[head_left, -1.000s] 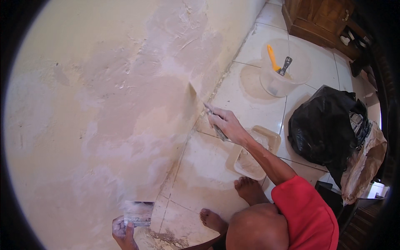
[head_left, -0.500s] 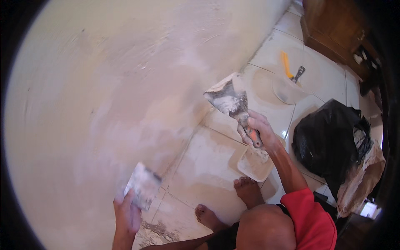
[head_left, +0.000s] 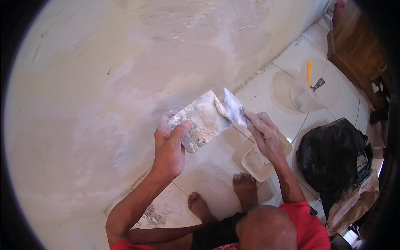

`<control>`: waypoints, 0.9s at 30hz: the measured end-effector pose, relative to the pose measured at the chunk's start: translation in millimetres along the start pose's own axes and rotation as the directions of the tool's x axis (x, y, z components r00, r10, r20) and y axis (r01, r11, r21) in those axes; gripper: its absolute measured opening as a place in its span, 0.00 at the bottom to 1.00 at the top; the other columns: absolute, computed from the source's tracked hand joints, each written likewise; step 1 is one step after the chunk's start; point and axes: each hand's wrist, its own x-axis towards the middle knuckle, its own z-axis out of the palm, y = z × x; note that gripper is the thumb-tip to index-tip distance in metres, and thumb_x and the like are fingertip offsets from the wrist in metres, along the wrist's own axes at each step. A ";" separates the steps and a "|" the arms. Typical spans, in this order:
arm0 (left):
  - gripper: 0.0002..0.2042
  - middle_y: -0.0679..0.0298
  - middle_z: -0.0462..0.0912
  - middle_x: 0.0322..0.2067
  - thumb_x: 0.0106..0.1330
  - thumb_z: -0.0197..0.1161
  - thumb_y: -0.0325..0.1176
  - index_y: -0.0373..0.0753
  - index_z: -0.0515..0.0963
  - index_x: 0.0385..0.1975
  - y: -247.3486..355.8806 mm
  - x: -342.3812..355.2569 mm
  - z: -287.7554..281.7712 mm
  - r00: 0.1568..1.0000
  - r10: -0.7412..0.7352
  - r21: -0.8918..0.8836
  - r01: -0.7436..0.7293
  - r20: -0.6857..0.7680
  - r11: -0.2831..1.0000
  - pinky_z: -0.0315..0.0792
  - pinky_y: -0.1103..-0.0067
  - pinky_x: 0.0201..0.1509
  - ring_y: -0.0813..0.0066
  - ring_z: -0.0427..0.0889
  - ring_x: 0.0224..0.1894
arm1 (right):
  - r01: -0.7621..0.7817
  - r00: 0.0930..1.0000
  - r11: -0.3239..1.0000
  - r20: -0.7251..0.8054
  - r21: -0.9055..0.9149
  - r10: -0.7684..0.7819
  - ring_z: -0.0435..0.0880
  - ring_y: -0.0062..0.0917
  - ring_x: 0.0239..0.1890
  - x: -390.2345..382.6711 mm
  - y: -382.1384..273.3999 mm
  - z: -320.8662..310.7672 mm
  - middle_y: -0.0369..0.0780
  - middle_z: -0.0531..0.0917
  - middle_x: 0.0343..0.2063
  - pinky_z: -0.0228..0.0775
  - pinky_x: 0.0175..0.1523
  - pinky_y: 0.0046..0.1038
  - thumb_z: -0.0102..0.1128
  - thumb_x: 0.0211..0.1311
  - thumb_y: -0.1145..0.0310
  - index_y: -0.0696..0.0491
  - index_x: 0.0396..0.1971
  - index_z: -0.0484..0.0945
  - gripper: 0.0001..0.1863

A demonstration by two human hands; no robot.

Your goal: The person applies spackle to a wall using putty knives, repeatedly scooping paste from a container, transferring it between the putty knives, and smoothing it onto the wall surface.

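"What does the left hand [head_left: 171, 143] have?"

"A flat, rectangular metal plate [head_left: 202, 121], its face smeared with whitish and grey putty. The thumb presses on that face near the lower left corner, and the fingers are curled behind it, so the grip is closed."

"And the right hand [head_left: 264, 135]?"

"Closed too, around a putty knife with a broad metal blade [head_left: 234, 107]. The fingers hide most of the handle, and the blade is blurred."

"Are the two tools touching?"

"I can't tell. The blade is right at the plate's right edge, beside a thick cream dab of putty [head_left: 220, 107]. Both are held up off the white tiled floor [head_left: 208, 171], in front of the cream wall with pinkish patches [head_left: 137, 83]."

"What stands on the floor?"

"A shallow cream plastic tray [head_left: 262, 176] with pale material inside, below the right hand and partly hidden by it. Toward the floor's far right corner, near the brown wooden cabinet [head_left: 354, 46], there's a round translucent plastic bucket [head_left: 302, 100] with a yellow handle [head_left: 309, 74] and a black one [head_left: 318, 84] sticking up. Along the floor's right edge lies a bulky black plastic bag [head_left: 333, 150], beside crumpled brown paper [head_left: 354, 202]."
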 end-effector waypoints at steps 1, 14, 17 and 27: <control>0.16 0.61 0.77 0.44 0.66 0.57 0.25 0.34 0.65 0.52 1.6 -1.6 -2.1 1.000 0.001 0.017 -0.001 -0.011 1.000 0.74 0.78 0.49 0.79 0.78 0.45 | -0.001 1.000 1.000 0.000 0.020 0.001 0.76 0.31 0.36 -1.4 11.9 9.5 0.43 0.77 0.35 0.69 0.42 0.27 0.59 0.60 0.79 0.51 0.57 0.77 0.23; 0.09 0.68 0.75 0.35 0.65 0.58 0.24 0.38 0.68 0.43 2.3 -39.0 -78.9 0.991 0.090 0.632 -0.004 -0.104 0.775 0.69 0.83 0.41 0.84 0.74 0.37 | -0.346 0.805 0.564 -0.071 0.750 0.589 0.68 0.15 0.18 49.7 54.2 29.9 0.32 0.70 0.25 0.60 0.19 0.20 0.47 0.66 0.68 0.52 0.70 0.60 0.31; 0.10 0.65 0.76 0.36 0.65 0.59 0.24 0.36 0.68 0.43 -4.4 -45.1 -99.5 0.986 0.046 0.623 0.065 -0.161 0.779 0.71 0.82 0.43 0.82 0.74 0.38 | -0.271 0.782 0.518 -0.129 0.812 0.610 0.67 0.15 0.16 81.8 59.1 51.3 0.30 0.67 0.21 0.57 0.16 0.20 0.45 0.66 0.69 0.49 0.71 0.59 0.31; 0.13 0.64 0.77 0.38 0.64 0.59 0.21 0.37 0.66 0.46 -23.2 -58.6 -109.9 0.981 -0.103 0.459 0.168 -0.164 0.872 0.72 0.80 0.44 0.80 0.76 0.39 | -0.249 0.717 0.451 -0.150 0.857 0.681 0.72 0.18 0.17 126.3 59.1 72.5 0.34 0.68 0.26 0.61 0.15 0.23 0.42 0.68 0.70 0.50 0.68 0.63 0.27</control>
